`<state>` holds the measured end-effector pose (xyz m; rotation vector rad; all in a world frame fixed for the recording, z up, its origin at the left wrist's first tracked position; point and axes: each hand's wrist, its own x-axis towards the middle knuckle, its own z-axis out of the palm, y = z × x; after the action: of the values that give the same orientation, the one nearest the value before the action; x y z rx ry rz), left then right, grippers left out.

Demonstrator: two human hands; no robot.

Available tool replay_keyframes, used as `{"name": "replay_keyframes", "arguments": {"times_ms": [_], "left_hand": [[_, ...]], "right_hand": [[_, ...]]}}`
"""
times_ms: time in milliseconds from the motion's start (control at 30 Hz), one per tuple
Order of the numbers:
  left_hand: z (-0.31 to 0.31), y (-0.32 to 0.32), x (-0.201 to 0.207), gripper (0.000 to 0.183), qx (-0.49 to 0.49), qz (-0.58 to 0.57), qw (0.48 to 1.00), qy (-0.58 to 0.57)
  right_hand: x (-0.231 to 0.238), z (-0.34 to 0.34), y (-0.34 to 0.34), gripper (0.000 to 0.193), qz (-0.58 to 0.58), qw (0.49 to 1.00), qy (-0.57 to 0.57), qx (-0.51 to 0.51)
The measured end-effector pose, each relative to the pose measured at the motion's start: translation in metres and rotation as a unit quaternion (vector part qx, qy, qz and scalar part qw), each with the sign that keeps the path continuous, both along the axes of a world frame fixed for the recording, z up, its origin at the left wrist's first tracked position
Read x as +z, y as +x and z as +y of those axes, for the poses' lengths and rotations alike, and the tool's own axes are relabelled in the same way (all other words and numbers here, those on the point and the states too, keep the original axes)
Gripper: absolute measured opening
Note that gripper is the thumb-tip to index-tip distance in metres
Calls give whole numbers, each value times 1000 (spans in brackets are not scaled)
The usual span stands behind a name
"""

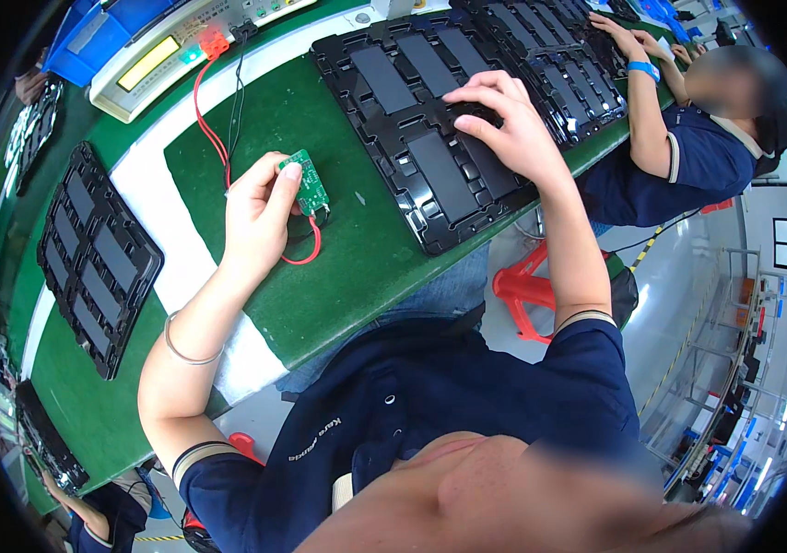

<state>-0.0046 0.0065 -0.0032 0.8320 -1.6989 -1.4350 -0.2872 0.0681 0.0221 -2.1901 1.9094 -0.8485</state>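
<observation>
My left hand (260,212) pinches a small green circuit board (307,184) between thumb and fingers, above the green mat. A red lead (317,247) and a dark lead loop from the board's lower end. To its right lies a black plastic tray (363,129) holding several flat dark grey rectangular pieces (441,175). Over this tray hovers my right hand (509,124), palm down, thumb and forefinger apart. Its fingertips are close to the tray's middle; whether they touch a piece I cannot tell. Nothing shows between them.
A white bench meter (147,81) with a lit yellow display stands at the back left, red and black cables (205,120) running from it. Blue bins (99,37) sit beside it. Another loaded black tray (146,253) lies left. A co-worker (702,161) sits right, near a red stool (527,286).
</observation>
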Motion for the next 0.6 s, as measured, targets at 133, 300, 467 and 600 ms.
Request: {"name": "replay_keyframes", "arguments": {"times_ms": [133,300,467,600], "left_hand": [[1,0,1,18,0,7,1000,10],[-1,-1,-1,18,-6,2,1000,-2],[-1,0,-1,18,-6,12,1000,0],[-2,2,-1,18,-14,14,1000,-5]], "right_hand": [[-3,-9,20,16,-31,998,3,56],[-9,-10,38,14,50,996,9,76],[0,-17,25,17,-126,975,146,112],[22,3,20,41,-451,844,251,145]]}}
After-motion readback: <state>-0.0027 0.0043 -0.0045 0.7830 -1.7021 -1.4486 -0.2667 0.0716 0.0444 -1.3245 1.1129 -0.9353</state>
